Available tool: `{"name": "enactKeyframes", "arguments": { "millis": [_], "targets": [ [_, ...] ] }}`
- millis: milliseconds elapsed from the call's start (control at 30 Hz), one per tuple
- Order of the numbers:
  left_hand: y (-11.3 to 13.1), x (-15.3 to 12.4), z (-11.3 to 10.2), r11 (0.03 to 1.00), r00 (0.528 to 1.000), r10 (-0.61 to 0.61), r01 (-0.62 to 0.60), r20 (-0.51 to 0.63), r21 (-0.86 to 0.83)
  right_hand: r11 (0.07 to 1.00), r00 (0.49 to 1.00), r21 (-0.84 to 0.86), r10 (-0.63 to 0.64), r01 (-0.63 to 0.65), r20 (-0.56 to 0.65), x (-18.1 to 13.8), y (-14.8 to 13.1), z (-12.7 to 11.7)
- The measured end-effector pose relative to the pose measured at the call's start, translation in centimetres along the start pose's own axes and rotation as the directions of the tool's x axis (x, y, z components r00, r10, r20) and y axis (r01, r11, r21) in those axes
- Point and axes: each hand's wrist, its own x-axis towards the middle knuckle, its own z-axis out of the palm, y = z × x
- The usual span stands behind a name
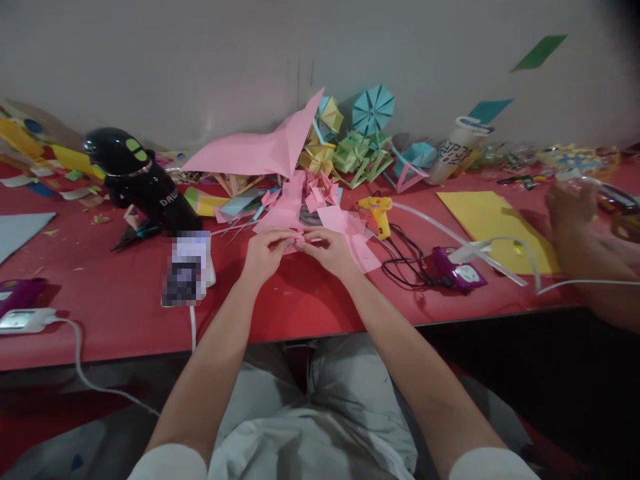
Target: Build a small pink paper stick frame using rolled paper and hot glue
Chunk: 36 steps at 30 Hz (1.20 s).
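Note:
Between the fingertips of my left hand (267, 252) and my right hand (327, 250) is a small folded piece of pink paper (299, 237). Both hands pinch it close together, low over the red table. Its exact shape is partly hidden by my fingers. Just beyond my hands lie flat pink paper sheets (345, 227) and several pink folded paper pieces (320, 193). A yellow glue gun (377, 213) lies to the right of my right hand. Left of my left hand, a phone (187, 270) with a blurred screen is propped up, a white cable below it.
A black bottle (150, 183) stands back left. Against the wall are a large pink sheet (250, 153), folded paper umbrellas (374, 110) and a patterned cup (457, 150). To the right are a purple power socket (460, 269), yellow paper (500, 230) and another person's arm (585, 247).

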Motion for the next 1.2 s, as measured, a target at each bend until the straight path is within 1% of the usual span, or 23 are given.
{"name": "enactKeyframes", "arguments": {
  "millis": [133,233,367,467,567,667,833,933,1000,1100,1200],
  "targets": [
    [-0.1,0.0,0.0,1.0,1.0,-0.001,0.001,-0.001,-0.015,0.998,1.0,0.067,0.02,-0.021,0.022,0.0,-0.1,0.0],
    [-0.2,-0.1,0.1,0.999,1.0,-0.026,0.026,0.008,-0.036,0.999,0.999,0.046,0.008,-0.01,0.041,0.1,-0.2,0.0],
    [-0.4,-0.2,0.2,0.987,0.996,-0.085,0.087,0.02,-0.139,0.999,0.999,0.035,-0.015,0.014,0.028,0.1,-0.3,-0.2],
    [-0.5,0.0,0.1,0.979,0.993,-0.121,0.117,-0.01,-0.169,0.999,1.0,0.046,-0.017,0.017,0.005,0.1,-0.4,-0.3],
    [-0.7,0.1,0.0,0.98,0.992,-0.124,0.116,-0.036,-0.159,0.999,1.0,0.032,0.0,0.001,-0.02,0.1,-0.6,-0.4],
    [-0.8,0.2,-0.1,0.98,0.989,-0.135,0.125,-0.056,-0.157,0.999,1.0,0.033,0.005,-0.005,-0.022,0.1,-0.9,-0.5],
    [-0.5,0.1,-0.2,0.987,0.991,-0.109,0.099,-0.077,-0.123,0.997,0.999,0.079,0.015,-0.018,0.035,0.0,-1.1,-0.5],
    [-0.2,0.0,-0.1,0.988,0.993,-0.11,0.104,-0.051,-0.11,0.998,0.994,0.06,0.019,-0.026,0.108,0.1,-0.9,-0.6],
    [-0.2,-0.1,0.0,0.986,0.993,-0.117,0.113,-0.026,-0.123,0.999,0.991,0.045,0.003,-0.01,0.137,0.1,-0.6,-0.6],
    [-0.5,-0.1,0.1,0.986,0.993,-0.115,0.115,-0.001,-0.121,0.999,0.989,0.054,-0.008,0.0,0.15,0.3,-0.3,-0.6],
    [-1.0,-0.2,0.1,0.99,0.993,-0.113,0.112,-0.014,-0.09,0.995,0.988,0.098,0.019,-0.034,0.152,0.3,-0.5,-0.6]
  ]
}}
